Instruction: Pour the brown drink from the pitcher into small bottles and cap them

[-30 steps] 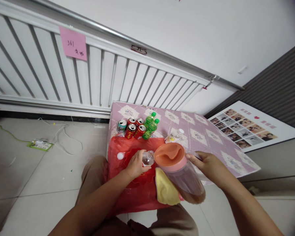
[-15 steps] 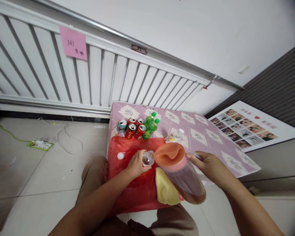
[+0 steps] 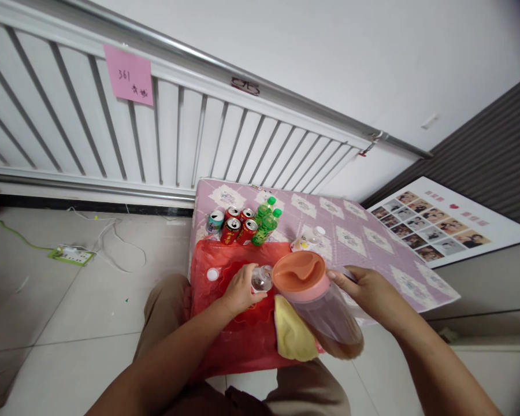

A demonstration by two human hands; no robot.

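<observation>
5 cans (image 3: 231, 230) and 2 green bottles (image 3: 263, 230) stand past the red cover (image 3: 229, 352). By its right edge, the right hand (image 3: 370, 292) grips the slanted jug (image 3: 329, 323), its orange lid (image 3: 299, 271) pointing at the clear bottle (image 3: 261, 281) the left hand (image 3: 240, 290) holds

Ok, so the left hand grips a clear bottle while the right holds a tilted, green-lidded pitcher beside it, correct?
Not quite: the lid is orange, not green, as the head view shows. The left hand does grip a clear bottle, and the right hand holds the tilted pitcher beside it.
</observation>
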